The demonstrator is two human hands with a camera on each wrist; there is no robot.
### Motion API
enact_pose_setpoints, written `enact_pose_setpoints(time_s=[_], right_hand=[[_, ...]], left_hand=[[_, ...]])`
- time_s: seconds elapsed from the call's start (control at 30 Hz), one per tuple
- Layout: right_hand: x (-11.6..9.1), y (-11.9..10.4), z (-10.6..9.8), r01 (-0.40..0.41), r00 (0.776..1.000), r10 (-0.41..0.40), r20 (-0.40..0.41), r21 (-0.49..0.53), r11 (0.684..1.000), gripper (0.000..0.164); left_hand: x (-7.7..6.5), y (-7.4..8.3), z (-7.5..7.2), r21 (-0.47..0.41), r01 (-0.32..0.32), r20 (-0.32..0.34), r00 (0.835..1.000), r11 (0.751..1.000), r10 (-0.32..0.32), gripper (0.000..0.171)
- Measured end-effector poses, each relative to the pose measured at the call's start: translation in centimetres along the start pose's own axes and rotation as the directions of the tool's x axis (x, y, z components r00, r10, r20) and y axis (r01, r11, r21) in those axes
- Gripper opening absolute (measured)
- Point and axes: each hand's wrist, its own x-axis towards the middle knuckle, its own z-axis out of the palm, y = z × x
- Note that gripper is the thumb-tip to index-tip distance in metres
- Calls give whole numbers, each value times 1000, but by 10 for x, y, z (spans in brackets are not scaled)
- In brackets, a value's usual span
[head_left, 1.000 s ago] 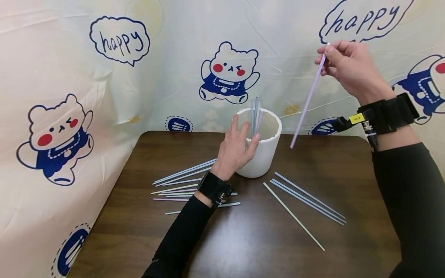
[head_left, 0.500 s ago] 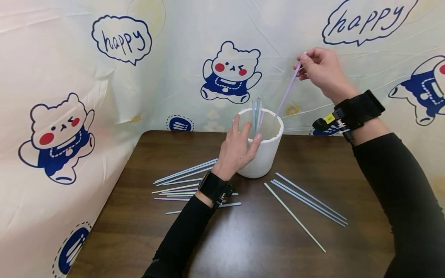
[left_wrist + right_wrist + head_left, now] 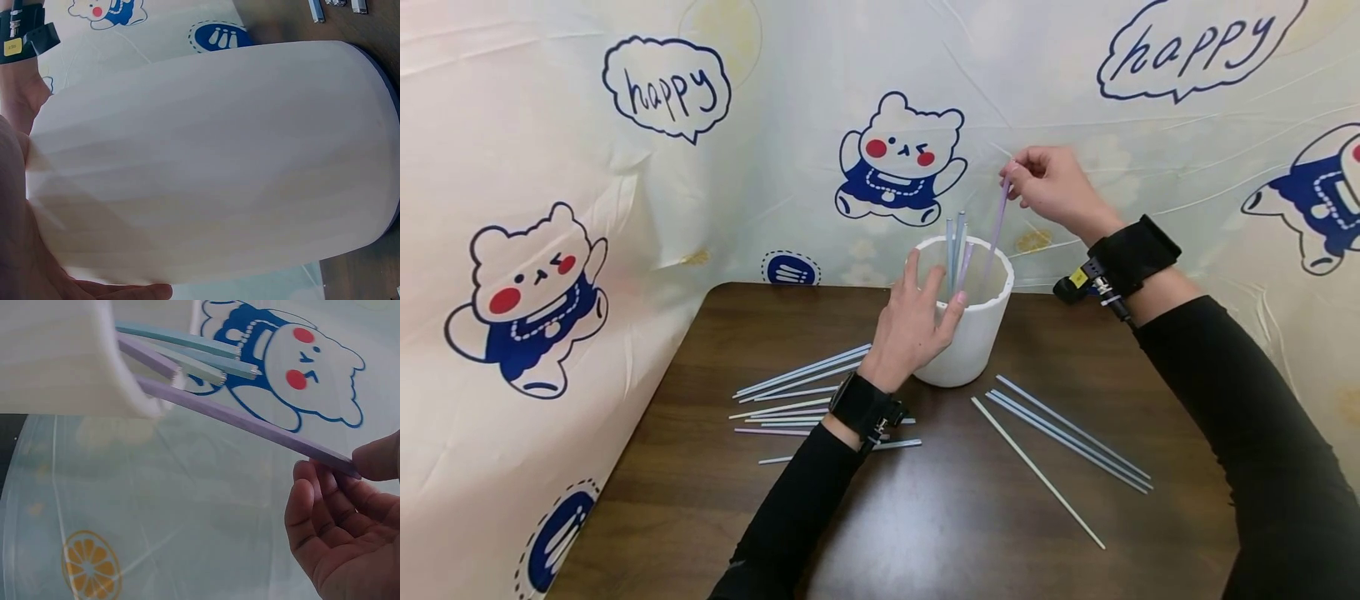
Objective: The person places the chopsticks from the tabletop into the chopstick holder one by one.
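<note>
A white cup [image 3: 964, 346] stands upright near the table's far edge. My left hand [image 3: 913, 323] holds its near left side, fingers and thumb spread around the wall by the rim; the left wrist view shows the cup wall [image 3: 212, 156] up close. My right hand [image 3: 1054, 190] pinches the upper end of a thin purple stick [image 3: 1000, 215] between thumb and fingertips. In the right wrist view, this purple stick [image 3: 244, 424] slants with its lower end inside the cup. Several blue, pale and purple sticks [image 3: 957, 242] lean together inside; their lower ends are hidden.
Left of the cup, a loose pile of blue, pale green and purple sticks [image 3: 797, 375] lies partly under my left forearm. Blue sticks [image 3: 1067, 442] and one pale green stick [image 3: 1037, 473] lie at right on the brown table [image 3: 955, 533]. A printed cloth [image 3: 775, 183] hangs behind.
My right hand has moved left and down, bringing the purple stick from beside the cup to inside its rim. The left hand stays on the cup.
</note>
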Motion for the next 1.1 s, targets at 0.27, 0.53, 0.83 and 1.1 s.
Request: enact_pose_setpoints(time_s=[0.27, 0.53, 0.83, 1.1], right_hand=[[-1, 5, 11, 14, 999, -12, 30, -90, 996, 36], [-4, 9, 21, 20, 997, -11, 78, -118, 993, 33], [-7, 20, 36, 51, 990, -27, 136, -177, 983, 32], [-9, 25, 44, 57, 985, -22, 169, -202, 978, 29]], left_hand=[[0, 0, 0, 7, 6, 12, 1000, 1000, -6, 57], [0, 0, 0, 12, 9, 29, 1000, 1000, -9, 58], [0, 0, 0, 22, 15, 34, 999, 1000, -16, 59], [0, -1, 1, 20, 6, 22, 1000, 1000, -6, 58]])
